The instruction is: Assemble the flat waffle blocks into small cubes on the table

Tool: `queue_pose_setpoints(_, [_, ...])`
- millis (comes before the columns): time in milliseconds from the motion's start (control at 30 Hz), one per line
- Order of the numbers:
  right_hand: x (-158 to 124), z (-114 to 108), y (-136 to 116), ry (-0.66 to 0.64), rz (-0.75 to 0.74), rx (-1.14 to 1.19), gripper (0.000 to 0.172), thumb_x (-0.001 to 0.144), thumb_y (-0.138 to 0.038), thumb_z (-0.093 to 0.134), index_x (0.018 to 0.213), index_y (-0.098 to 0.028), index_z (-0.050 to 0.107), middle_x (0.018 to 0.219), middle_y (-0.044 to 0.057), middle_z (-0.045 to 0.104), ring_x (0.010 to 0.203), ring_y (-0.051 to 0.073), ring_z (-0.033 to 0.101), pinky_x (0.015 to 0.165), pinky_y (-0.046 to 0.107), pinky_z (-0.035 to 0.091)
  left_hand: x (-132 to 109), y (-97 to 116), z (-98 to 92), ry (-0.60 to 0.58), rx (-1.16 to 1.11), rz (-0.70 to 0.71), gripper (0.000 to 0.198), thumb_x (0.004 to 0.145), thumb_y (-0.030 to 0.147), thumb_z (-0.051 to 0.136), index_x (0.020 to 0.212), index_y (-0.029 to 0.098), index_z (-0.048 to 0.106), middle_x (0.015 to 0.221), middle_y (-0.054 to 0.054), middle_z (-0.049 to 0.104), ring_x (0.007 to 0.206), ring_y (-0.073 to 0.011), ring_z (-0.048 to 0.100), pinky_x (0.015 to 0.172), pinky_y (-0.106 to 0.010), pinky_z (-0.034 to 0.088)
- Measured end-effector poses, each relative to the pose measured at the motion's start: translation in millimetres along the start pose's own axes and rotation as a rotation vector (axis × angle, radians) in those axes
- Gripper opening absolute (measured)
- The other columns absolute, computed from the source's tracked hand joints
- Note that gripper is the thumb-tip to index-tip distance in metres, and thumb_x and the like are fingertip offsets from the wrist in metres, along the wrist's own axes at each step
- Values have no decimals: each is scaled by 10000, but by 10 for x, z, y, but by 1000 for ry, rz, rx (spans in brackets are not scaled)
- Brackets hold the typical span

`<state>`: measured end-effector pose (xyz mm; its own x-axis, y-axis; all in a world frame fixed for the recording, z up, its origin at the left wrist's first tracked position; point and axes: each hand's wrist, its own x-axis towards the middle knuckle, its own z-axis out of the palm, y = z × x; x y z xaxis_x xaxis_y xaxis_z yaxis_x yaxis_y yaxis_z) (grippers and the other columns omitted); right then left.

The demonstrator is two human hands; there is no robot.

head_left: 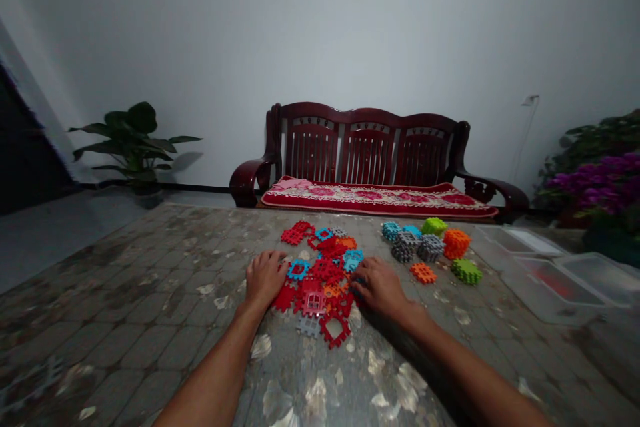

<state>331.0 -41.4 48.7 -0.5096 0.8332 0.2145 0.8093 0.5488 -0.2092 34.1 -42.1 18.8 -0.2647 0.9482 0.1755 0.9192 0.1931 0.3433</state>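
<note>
Toothed plastic tiles point(329, 269) lie at our twelve o'clock in a loose, overlapping heap on the patterned tablecloth point(195, 340). Mostly red, with orange, light-blue and grey among them, some are solid and others open frames. At the heap's six o'clock we see a red frame tile point(347, 331) with a large hole; at seven, a grey lattice tile point(309, 325), and just beyond it a pinkish-red window tile point(313, 303). Our left hand point(265, 277) sits at nine o'clock, fingers bent over the heap's edge; our right hand point(377, 281) curls at three. We cannot tell whether either pinches a tile. Toward two o'clock stand tile stacks point(431, 248), apart from the heap.
</note>
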Motion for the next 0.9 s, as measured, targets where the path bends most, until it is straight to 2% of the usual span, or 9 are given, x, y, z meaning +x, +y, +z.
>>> queue_pose_setpoints(200, [235, -68, -216, -142, -97, -195, 142, 915, -237, 677, 910, -232, 820, 1007, 101, 754, 991, 257, 630, 823, 323, 440, 8, -17, 24, -3, -15, 0, 374, 1016, 351, 472, 1288, 264, 713, 1384, -107, 671, 1326, -281, 576, 1152, -445, 410])
queue_pose_setpoints(300, [315, -108, -258, -176, -165, -245, 185, 928, -205, 642, 855, -205, 812, 979, 122, 773, 945, 270, 653, 782, 333, 448, 7, -22, 31, 12, -14, 4, 365, 1015, 356, 473, 1273, 276, 719, 1377, -100, 678, 1319, -276, 579, 1152, -440, 411])
queue_pose_setpoints(467, [391, -136, -262, -226, -300, -307, 231, 943, -134, 589, 889, -182, 808, 991, 133, 786, 913, 267, 678, 760, 335, 466, 5, -27, 43, 15, -26, 1, 371, 1008, 344, 477, 1274, 268, 724, 1379, -108, 677, 1314, -282, 575, 1150, -454, 409])
queue_pose_setpoints(667, [406, -124, -177, -195, -308, -219, 194, 921, -110, 629, 891, -214, 790, 1023, 87, 783, 925, 220, 674, 832, 299, 473, 11, -28, 52, 27, -23, 1, 368, 1004, 351, 476, 1264, 279, 727, 1367, -100, 680, 1291, -280, 584, 1128, -451, 422])
queue_pose_setpoints(800, [439, -170, -76, -240, -341, -145, 139, 931, -147, 649, 941, -215, 770, 1048, 67, 763, 950, 210, 663, 830, 288, 473, 13, -23, 38, 11, -28, 2, 377, 1007, 344, 468, 1272, 261, 724, 1392, -107, 671, 1310, -287, 576, 1145, -452, 412])
queue_pose_setpoints(900, [443, -224, 3, -267, -367, -2, 135, 908, -121, 658, 965, -200, 750, 1027, 47, 745, 935, 197, 642, 831, 290, 470, 15, -22, 37, 14, -22, 3, 373, 1008, 347, 472, 1270, 264, 724, 1390, -108, 678, 1304, -289, 582, 1136, -454, 418])
